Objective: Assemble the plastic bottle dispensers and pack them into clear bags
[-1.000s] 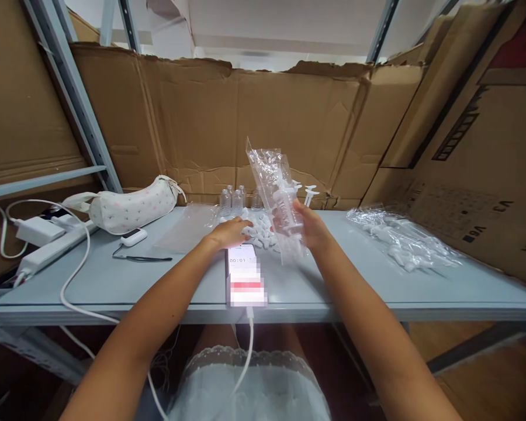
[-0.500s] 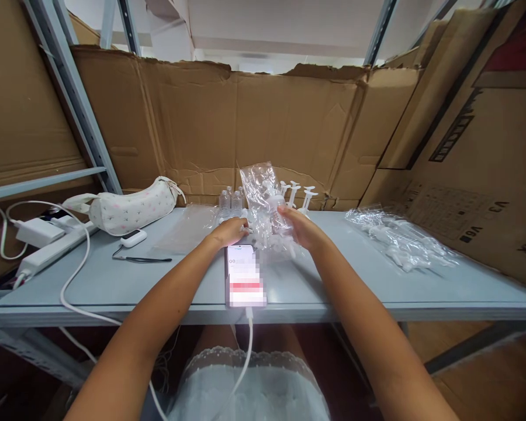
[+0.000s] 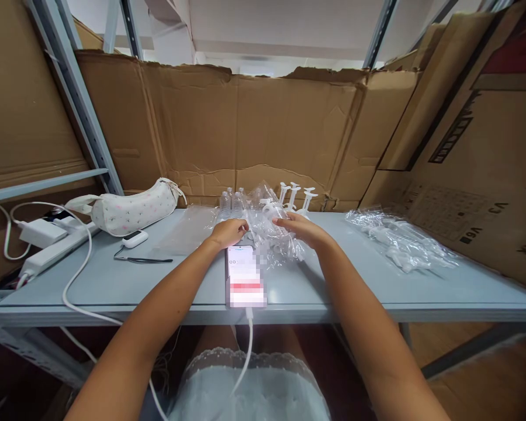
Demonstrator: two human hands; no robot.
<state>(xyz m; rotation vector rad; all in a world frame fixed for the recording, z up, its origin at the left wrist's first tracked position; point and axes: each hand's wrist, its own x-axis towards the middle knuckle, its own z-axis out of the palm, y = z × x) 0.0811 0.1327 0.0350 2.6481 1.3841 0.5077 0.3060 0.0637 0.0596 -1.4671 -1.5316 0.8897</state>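
Around our hands, in the middle of the frame, we have a phone (image 3: pixel 241 272) lying on the grey table (image 3: pixel 315 292) between our forearms, its white cable (image 3: pixel 251 339) dropping over the front edge. Clear bottles (image 3: pixel 236 203) stand just behind our left hand (image 3: pixel 230 233), and white T-topped pieces (image 3: pixel 294 196) stand behind our right hand (image 3: pixel 304 229). Toward the left of the frame we see a flat clear bag (image 3: pixel 193 228), a white patterned pouch (image 3: pixel 135 207) and a power strip (image 3: pixel 55 251); at right lies a pile of bagged white parts (image 3: pixel 405 242). A cardboard panel (image 3: pixel 263 128) closes off the back.

We can read "V3" and "V6" on the printed carton (image 3: pixel 477 193) at right; most of the phone screen is blurred, with "00" showing.

The crinkled clear bag (image 3: pixel 265 225), with white pieces showing through, lies mid-frame between our hands. Our right fingers reach leftward over its right side; we cannot tell whether they pinch it. Our left fingers bend inward, close together, by its left edge, their grip hidden.
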